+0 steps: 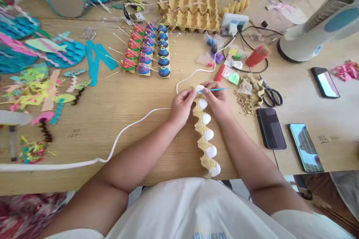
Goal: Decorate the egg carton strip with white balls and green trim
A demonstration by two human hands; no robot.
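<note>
Egg-carton strip [202,143] w/ white caps [209,134] lies btwn the arms, near side of counter [126,99]. L hand [181,106] fingers prob. pinch its far end, contact's part-hidden; R hand [218,101] fingers clamp blue stick [220,89]. Looks light, crushable; best held by bare card.

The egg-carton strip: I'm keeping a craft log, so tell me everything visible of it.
The egg-carton strip is yellow-brown, like rough moulded pulp, with a jagged left edge. Six white caps sit along it in one row. It runs from the hands toward the person, its near end by the edge of the wooden table. The left hand holds its far end; the right hand holds a thin blue tool at the farthest cap.
</note>
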